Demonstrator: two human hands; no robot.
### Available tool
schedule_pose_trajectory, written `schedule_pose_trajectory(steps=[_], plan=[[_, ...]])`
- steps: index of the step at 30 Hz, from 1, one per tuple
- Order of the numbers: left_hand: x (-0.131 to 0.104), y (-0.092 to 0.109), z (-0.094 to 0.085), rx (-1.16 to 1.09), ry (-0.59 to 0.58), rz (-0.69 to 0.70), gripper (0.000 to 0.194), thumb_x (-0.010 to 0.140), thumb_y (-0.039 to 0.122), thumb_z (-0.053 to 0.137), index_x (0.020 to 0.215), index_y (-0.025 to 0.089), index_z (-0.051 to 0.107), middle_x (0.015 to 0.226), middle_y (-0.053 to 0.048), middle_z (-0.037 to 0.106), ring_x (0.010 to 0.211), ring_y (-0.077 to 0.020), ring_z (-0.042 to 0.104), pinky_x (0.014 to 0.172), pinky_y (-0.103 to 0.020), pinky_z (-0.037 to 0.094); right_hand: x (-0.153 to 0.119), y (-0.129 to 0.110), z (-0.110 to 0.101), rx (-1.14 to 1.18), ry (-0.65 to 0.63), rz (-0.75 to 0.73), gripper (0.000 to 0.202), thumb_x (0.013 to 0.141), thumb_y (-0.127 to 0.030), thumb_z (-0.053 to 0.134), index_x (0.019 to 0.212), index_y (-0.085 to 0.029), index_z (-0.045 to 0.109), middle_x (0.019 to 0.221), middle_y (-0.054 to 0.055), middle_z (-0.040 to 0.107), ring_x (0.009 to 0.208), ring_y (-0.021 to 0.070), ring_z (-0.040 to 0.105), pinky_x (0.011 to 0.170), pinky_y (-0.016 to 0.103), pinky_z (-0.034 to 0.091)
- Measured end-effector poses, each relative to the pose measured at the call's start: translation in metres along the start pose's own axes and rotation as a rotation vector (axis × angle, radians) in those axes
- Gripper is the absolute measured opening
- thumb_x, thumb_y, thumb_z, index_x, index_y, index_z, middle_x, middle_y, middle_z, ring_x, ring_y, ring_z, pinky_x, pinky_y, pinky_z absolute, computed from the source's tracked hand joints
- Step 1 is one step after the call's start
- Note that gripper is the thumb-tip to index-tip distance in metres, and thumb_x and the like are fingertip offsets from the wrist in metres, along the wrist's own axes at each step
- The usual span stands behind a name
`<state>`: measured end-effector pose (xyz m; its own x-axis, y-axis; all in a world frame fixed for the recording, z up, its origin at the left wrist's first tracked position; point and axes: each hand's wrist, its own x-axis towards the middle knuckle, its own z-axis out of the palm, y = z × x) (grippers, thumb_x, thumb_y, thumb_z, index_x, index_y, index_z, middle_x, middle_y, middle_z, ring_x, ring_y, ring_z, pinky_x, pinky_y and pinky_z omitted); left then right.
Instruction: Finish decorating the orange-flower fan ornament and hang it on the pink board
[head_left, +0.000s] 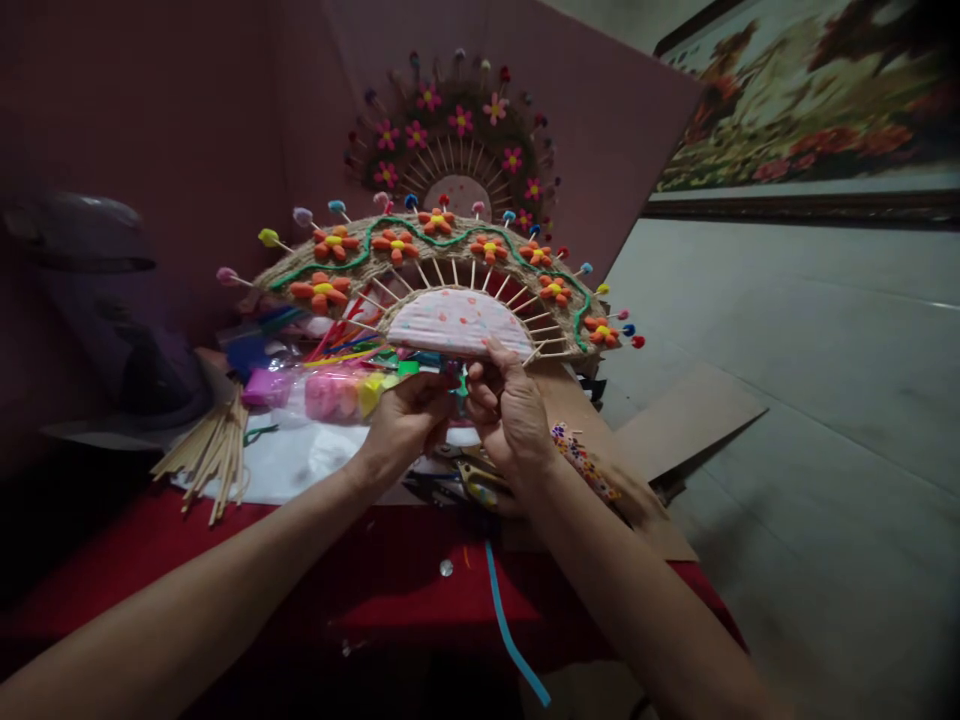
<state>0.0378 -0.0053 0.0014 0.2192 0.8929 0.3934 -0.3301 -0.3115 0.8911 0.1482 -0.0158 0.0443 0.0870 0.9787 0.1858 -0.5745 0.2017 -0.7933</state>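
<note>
A decorative fan (pixel 461 320) stands upright in front of me. It has a twine-wrapped arch with orange clay flowers, a wavy green strip and coloured pom-poms on sticks; thin wooden sticks join the arch to a pale patterned half-disc. My right hand (pixel 514 410) grips the half-disc's lower edge, thumb on its face. Just below that edge, my left hand (pixel 409 420) is closed in a pinch close to the right fingers. What the left fingers hold is hidden; small purple and green bits show between the hands.
Wooden sticks (pixel 214 450) and bagged pom-poms (pixel 334 395) lie at left on the red-covered table (pixel 300 570). Scissors (pixel 480 480) and cardboard (pixel 637 500) lie beneath and right of my hands. A blue strip (pixel 504 620) hangs over the front edge. Another flowered fan (pixel 457 125) is behind.
</note>
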Motion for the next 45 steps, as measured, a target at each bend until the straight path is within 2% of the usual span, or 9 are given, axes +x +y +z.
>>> schedule_pose_trajectory(steps=[13, 18, 20, 23, 28, 32, 37, 42, 45], plan=[[0.001, -0.029, -0.009, 0.393, -0.101, -0.241, 0.010, 0.072, 0.023, 0.060, 0.066, 0.016, 0.063, 0.049, 0.002, 0.058, 0.036, -0.0085, 0.044, 0.035, -0.019, 0.029, 0.024, -0.041, 0.016, 0.029, -0.002, -0.204, 0.032, 0.075, -0.036, 0.069, 0.063, -0.019, 0.044, 0.050, -0.010, 0.052, 0.033, -0.0006, 0.027, 0.031, 0.014, 0.017], [0.004, -0.018, -0.011, 0.356, 0.161, -0.058, 0.011, 0.074, 0.026, 0.062, 0.079, 0.017, 0.065, 0.063, 0.003, 0.061, 0.042, -0.0062, 0.044, 0.041, -0.019, 0.035, 0.022, -0.038, 0.017, 0.045, 0.007, -0.217, 0.030, 0.067, -0.032, 0.074, 0.066, -0.019, 0.047, 0.048, -0.009, 0.054, 0.032, -0.0002, 0.029, 0.031, 0.015, 0.017], [0.004, -0.009, -0.010, 0.228, 0.186, -0.016, 0.025, 0.073, 0.029, 0.066, 0.095, 0.018, 0.065, 0.067, 0.002, 0.062, 0.045, -0.0072, 0.047, 0.041, -0.018, 0.036, 0.019, -0.033, 0.018, 0.037, -0.011, -0.202, 0.030, 0.065, -0.032, 0.075, 0.067, -0.019, 0.049, 0.048, -0.009, 0.054, 0.032, 0.0002, 0.030, 0.031, 0.015, 0.016], [0.003, 0.003, -0.008, 0.012, 0.066, -0.033, 0.040, 0.073, 0.035, 0.068, 0.109, 0.019, 0.061, 0.062, 0.003, 0.060, 0.046, -0.0099, 0.051, 0.035, -0.018, 0.031, 0.013, -0.024, 0.019, 0.011, -0.029, -0.183, 0.029, 0.066, -0.035, 0.075, 0.069, -0.019, 0.050, 0.049, -0.009, 0.054, 0.033, 0.0006, 0.031, 0.032, 0.015, 0.017], [0.002, 0.008, -0.011, -0.110, -0.094, -0.227, 0.021, 0.074, 0.031, 0.067, 0.088, 0.016, 0.065, 0.061, 0.001, 0.063, 0.034, -0.0046, 0.043, 0.032, -0.017, 0.019, 0.012, -0.013, 0.017, -0.010, -0.005, -0.187, 0.029, 0.066, -0.034, 0.075, 0.068, -0.019, 0.050, 0.048, -0.009, 0.053, 0.035, 0.0015, 0.034, 0.032, 0.015, 0.019], [0.005, -0.004, -0.014, -0.047, -0.173, -0.315, 0.018, 0.066, 0.025, 0.067, 0.081, 0.015, 0.067, 0.067, -0.001, 0.066, 0.034, -0.0058, 0.046, 0.031, -0.018, 0.021, 0.018, -0.016, 0.013, 0.000, 0.031, -0.237, 0.029, 0.065, -0.032, 0.076, 0.067, -0.018, 0.050, 0.049, -0.009, 0.053, 0.036, 0.0013, 0.034, 0.032, 0.014, 0.018], [0.004, -0.027, -0.016, 0.344, -0.161, -0.414, 0.016, 0.062, 0.016, 0.058, 0.073, 0.015, 0.070, 0.056, 0.000, 0.065, 0.030, -0.0064, 0.039, 0.034, -0.020, 0.027, 0.019, -0.022, 0.014, -0.016, 0.047, -0.227, 0.028, 0.066, -0.034, 0.074, 0.065, -0.018, 0.051, 0.049, -0.008, 0.053, 0.036, 0.0007, 0.032, 0.033, 0.015, 0.018], [0.007, -0.026, -0.022, 0.550, 0.108, -0.167, 0.021, 0.063, 0.012, 0.055, 0.074, 0.018, 0.072, 0.065, -0.003, 0.068, 0.055, -0.0143, 0.058, 0.050, -0.023, 0.040, 0.018, -0.024, 0.015, -0.002, 0.055, -0.245, 0.026, 0.066, -0.030, 0.074, 0.064, -0.017, 0.052, 0.049, -0.007, 0.053, 0.037, 0.0017, 0.035, 0.033, 0.014, 0.020], [0.008, -0.008, -0.021, 0.317, 0.151, -0.059, 0.042, 0.067, 0.015, 0.058, 0.108, 0.020, 0.067, 0.102, -0.006, 0.069, 0.052, -0.0094, 0.054, 0.046, -0.022, 0.040, 0.014, -0.020, 0.013, -0.005, 0.057, -0.230, 0.025, 0.067, -0.030, 0.074, 0.066, -0.017, 0.053, 0.050, -0.007, 0.054, 0.037, 0.0016, 0.036, 0.033, 0.013, 0.022]])
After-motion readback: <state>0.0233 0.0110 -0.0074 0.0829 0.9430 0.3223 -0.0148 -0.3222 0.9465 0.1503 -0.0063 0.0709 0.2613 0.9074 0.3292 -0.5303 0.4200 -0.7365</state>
